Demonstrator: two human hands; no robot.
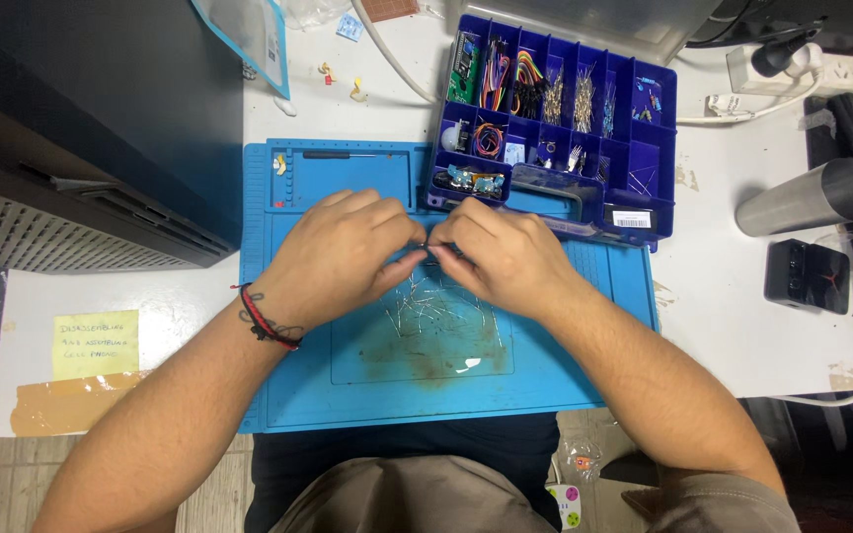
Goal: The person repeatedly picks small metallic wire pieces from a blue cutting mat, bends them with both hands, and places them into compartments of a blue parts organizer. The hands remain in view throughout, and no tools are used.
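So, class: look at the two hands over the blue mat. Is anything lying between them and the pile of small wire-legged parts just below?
Nothing visible does. The left hand and right hand meet fingertip to fingertip directly above the scattered parts on the blue mat, pinching something too small to identify.

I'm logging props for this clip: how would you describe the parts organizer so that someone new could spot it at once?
Start at the blue work mat under both hands, then look just past its far right corner. There sits the dark blue compartment box, open, its small cells holding coloured jumper wires, leaded components and little boards. It alone is divided into cells; the steel cup to its right is plain.
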